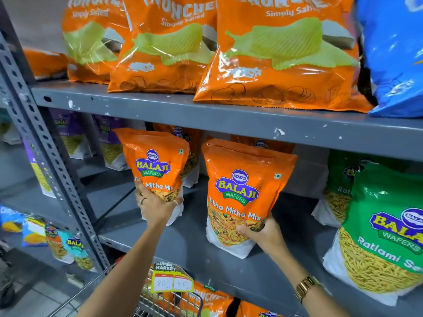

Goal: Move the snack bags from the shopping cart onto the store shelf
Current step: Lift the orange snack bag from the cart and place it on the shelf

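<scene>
Both hands hold orange pouches on the middle shelf (229,259). Left hand (155,205) is wrapped around the lower part of the left pouch (153,165), fingers (139,191) spread up its left side and thumb under its right bottom corner; the pouch stands upright, back from the shelf's front edge, tipped slightly left. Right hand (261,232) grips the lower right corner of the right pouch (242,197), thumb across the printed window, fingers behind. This pouch stands nearer the front edge, its white base touching the shelf, leaning a little to the right. A gold watch (305,288) sits on the right wrist.

More orange pouches stand behind these two, partly hidden. Toward the shelf's right end stand green pouches (384,227), the front one close to the front edge and just beside the right pouch. Purple pouches (107,143) stand at the back left, near the perforated upright (45,161).

On the top shelf (206,110) three large orange chip bags (279,56) stand in a row along the front edge, overlapping each other, with a blue bag (393,56) at the right end touching the last one.

At the bottom edge of the view, the cart's (169,303) wire rim shows below the shelf front, with a yellow price tag (171,280) clipped on it and orange bags (210,300) lying inside. Beyond the upright, at lower left, teal packets (71,245) sit on a neighbouring rack, blurred.
</scene>
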`<state>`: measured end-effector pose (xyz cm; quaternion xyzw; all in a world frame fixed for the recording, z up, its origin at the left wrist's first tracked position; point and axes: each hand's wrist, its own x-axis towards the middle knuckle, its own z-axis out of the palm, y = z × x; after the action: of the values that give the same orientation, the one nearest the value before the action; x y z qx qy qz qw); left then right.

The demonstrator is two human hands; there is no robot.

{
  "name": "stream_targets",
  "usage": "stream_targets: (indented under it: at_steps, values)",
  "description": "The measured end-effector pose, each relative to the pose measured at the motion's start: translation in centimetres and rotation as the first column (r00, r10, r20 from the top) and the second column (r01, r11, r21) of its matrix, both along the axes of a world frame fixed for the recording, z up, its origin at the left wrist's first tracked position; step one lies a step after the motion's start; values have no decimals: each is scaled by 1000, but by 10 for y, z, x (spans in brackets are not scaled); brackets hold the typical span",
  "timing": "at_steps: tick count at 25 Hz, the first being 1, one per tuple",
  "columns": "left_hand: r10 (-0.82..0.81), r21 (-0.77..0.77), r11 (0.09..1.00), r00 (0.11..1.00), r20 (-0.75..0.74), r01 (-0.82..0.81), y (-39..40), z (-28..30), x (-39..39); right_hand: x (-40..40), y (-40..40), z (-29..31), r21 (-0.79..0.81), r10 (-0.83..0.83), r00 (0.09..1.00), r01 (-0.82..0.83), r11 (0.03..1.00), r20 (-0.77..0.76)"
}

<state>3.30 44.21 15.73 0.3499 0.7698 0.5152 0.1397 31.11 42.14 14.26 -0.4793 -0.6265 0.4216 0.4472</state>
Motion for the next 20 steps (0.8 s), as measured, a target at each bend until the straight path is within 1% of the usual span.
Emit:
stream_targets:
  at_steps: [3, 6, 15, 20]
  values:
    - [-74, 41, 996, 997, -33, 76, -5, -7, -10, 4, 6, 3, -26, 75, 997, -75, 997, -2]
    - [-112, 49, 992, 992, -51, 114, -10, -9, -16, 6, 9, 4, -30, 105, 994, -105, 994, -22]
    - [-110, 46, 992, 991, -78, 114, -25, -13, -11, 7, 5, 6, -34, 142, 987, -145, 989, -77]
    - [-121, 68, 990, 991, -48, 124, -27, -12, -11, 6, 4, 9, -42, 178, 978, -183, 982, -104]
